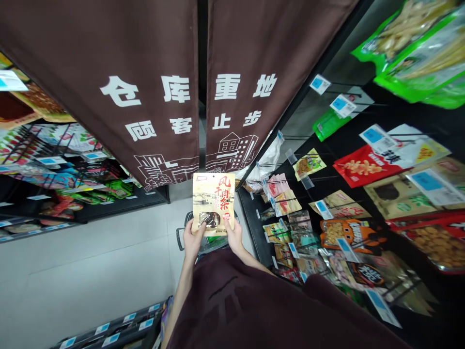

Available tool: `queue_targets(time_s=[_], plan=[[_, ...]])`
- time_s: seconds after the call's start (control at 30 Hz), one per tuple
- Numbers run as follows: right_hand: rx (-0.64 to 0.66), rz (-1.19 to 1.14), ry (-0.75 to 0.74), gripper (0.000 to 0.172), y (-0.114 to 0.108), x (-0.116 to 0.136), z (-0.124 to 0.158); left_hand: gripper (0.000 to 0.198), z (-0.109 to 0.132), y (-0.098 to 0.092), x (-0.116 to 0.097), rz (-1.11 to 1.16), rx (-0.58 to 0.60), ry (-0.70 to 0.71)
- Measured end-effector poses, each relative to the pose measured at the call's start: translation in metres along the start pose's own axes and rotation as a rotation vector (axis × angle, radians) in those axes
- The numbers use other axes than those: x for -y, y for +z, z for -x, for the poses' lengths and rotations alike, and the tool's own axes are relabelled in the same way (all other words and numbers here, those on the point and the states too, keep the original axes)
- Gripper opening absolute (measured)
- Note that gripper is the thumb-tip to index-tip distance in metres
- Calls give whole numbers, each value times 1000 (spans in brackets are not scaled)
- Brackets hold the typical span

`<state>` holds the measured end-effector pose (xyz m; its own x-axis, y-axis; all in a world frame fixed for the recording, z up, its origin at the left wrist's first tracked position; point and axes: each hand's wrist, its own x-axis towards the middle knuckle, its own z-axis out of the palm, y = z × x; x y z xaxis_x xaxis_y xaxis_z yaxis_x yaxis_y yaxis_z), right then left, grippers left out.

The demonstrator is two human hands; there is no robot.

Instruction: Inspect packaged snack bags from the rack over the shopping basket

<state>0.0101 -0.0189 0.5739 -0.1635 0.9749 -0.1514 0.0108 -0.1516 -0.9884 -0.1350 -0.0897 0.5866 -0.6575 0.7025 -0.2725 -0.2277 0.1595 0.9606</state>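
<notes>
A tan snack pouch (209, 194) with red lettering and a small clear window near its bottom is held up in front of my body. My left hand (193, 236) pinches its lower left corner, thumb over the front. At the lower right corner, my right hand (234, 235) grips it the same way. The pouch's printed side faces me, and the fingers behind it are hidden. Below the pouch, a grey basket or cart (179, 237) shows in part, with something green inside.
A brown curtain (160, 43) with white characters hangs ahead. On the right, a black rack holds hanging snack bags (352, 247) on hooks with price tags. Packed shelves (69, 160) line the left side. Pale tiled floor (109, 261) lies between, with another low shelf (116, 329) at the bottom.
</notes>
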Motion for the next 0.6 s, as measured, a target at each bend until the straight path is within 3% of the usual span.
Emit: queue_targets(time_s=[0.1,0.23,0.4,0.6], plan=[[-47,24,-18,43,-1,4,-5,51,4,-2,-7,-201,-133,254],[-105,21,-41,43,-2,10,-8,24,13,1,-19,-477,-221,561],[-93,4,-21,44,-2,14,-3,23,21,17,-23,-660,-74,839],[-73,32,-43,45,-4,11,4,35,22,22,-14,-739,-22,936]])
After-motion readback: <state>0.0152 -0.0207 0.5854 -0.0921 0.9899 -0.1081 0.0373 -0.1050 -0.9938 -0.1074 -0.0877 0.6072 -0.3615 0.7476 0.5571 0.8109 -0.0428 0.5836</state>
